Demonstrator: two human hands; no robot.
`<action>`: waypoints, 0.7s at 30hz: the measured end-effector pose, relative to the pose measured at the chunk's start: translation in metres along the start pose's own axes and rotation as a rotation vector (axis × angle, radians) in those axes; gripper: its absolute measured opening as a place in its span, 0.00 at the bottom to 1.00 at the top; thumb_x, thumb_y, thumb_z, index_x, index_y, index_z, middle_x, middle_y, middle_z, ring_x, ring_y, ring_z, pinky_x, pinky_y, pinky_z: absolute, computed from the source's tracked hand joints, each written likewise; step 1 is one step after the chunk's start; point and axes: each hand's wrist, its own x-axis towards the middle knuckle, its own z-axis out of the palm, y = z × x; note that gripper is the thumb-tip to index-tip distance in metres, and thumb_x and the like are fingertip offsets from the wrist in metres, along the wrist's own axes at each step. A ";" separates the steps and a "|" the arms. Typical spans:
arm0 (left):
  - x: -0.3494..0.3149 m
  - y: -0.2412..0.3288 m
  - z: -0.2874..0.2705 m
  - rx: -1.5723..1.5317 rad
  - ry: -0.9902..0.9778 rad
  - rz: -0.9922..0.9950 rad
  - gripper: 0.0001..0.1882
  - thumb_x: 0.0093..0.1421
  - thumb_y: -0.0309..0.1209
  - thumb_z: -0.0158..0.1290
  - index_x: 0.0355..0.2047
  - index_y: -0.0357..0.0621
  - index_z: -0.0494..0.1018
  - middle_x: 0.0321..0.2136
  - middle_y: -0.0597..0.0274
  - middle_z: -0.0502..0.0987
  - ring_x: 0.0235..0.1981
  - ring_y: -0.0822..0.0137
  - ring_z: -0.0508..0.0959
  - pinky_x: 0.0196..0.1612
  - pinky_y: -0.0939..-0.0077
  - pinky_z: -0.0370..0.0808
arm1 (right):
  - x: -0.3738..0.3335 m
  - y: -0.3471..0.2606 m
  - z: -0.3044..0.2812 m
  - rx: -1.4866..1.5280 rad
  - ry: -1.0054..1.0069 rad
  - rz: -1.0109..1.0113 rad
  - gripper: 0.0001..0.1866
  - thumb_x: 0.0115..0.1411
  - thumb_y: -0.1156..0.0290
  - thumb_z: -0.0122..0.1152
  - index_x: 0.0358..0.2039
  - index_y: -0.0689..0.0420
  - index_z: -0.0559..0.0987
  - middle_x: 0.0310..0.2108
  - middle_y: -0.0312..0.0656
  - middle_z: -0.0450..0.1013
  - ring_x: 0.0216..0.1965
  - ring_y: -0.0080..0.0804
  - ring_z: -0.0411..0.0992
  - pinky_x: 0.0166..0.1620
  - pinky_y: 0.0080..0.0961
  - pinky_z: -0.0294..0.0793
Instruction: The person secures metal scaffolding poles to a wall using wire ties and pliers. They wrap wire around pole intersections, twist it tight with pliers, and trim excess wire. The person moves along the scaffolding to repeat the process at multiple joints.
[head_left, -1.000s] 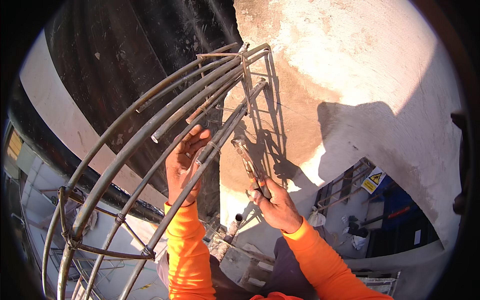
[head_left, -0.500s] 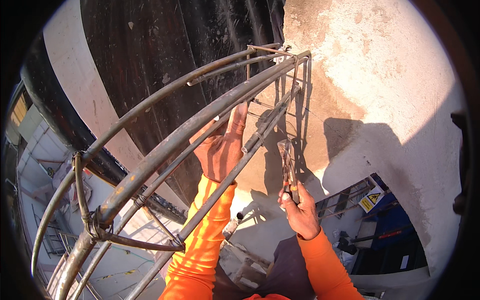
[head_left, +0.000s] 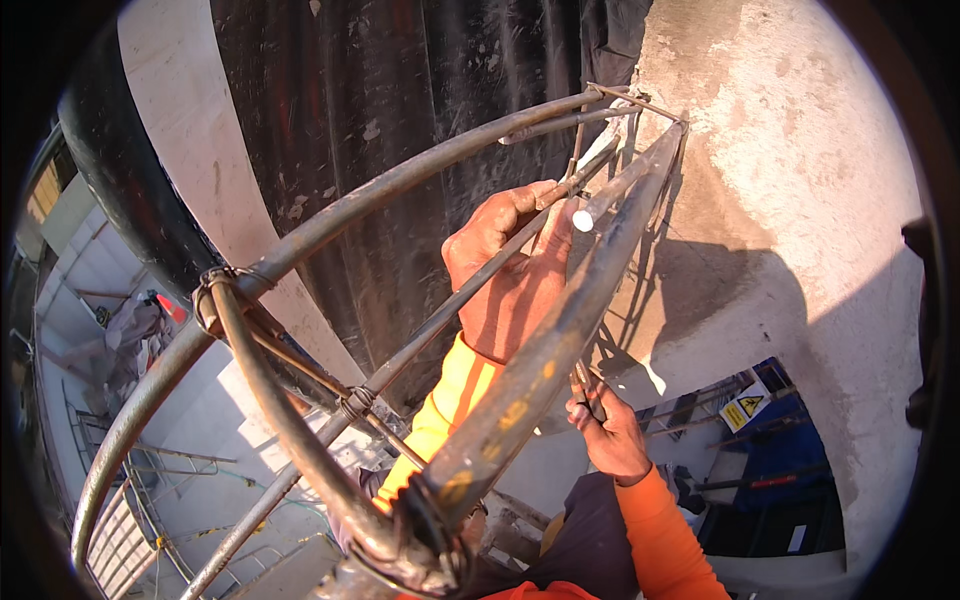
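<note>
A cage of curved steel rebar (head_left: pixel 545 375) slants across the view, its bars bound to stirrups (head_left: pixel 285 415) with twisted tie wire (head_left: pixel 357 403). My left hand (head_left: pixel 510 275) reaches up inside the cage, its fingers closed round a thinner steel bar (head_left: pixel 440 318) near the far end. A cut bar end with a white tip (head_left: pixel 583 220) lies just beside the thumb. To the right of the thick bar, my right hand (head_left: pixel 612 432) is closed on a pair of pincers (head_left: pixel 582 380). The thick bar hides most of the jaws.
Dark stained panels (head_left: pixel 330 130) stand behind the cage, with a pale strip (head_left: pixel 180 130) at their left. A rough concrete surface (head_left: pixel 800 130) lies to the right. Below it is an opening with a yellow warning sign (head_left: pixel 744 404). Far below at left are mesh frames (head_left: pixel 115 540).
The cage appears larger and shifted right, its thick bar now crossing in front of the pincers. My left hand has moved up and right and closed round the thinner bar.
</note>
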 end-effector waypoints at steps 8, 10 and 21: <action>-0.008 -0.010 0.000 -0.255 -0.042 -0.058 0.22 0.63 0.29 0.65 0.56 0.35 0.77 0.48 0.47 0.84 0.48 0.62 0.85 0.54 0.69 0.80 | 0.034 -0.024 0.031 -0.143 0.181 -0.352 0.25 0.61 0.90 0.43 0.60 0.64 0.66 0.40 0.40 0.69 0.39 0.26 0.68 0.46 0.22 0.71; -0.019 -0.015 0.003 -0.313 -0.020 -0.069 0.26 0.64 0.28 0.64 0.61 0.36 0.73 0.50 0.48 0.83 0.51 0.62 0.84 0.57 0.70 0.78 | 0.041 -0.028 0.033 -0.200 0.215 -0.510 0.22 0.58 0.89 0.46 0.54 0.64 0.67 0.39 0.43 0.69 0.38 0.32 0.69 0.46 0.26 0.72; -0.032 -0.010 0.000 -0.765 -0.364 -0.661 0.30 0.64 0.31 0.68 0.62 0.38 0.68 0.45 0.55 0.82 0.45 0.70 0.80 0.45 0.76 0.80 | 0.049 -0.066 0.026 -0.599 0.240 -0.591 0.25 0.48 0.88 0.50 0.50 0.66 0.74 0.46 0.56 0.75 0.48 0.58 0.72 0.52 0.45 0.74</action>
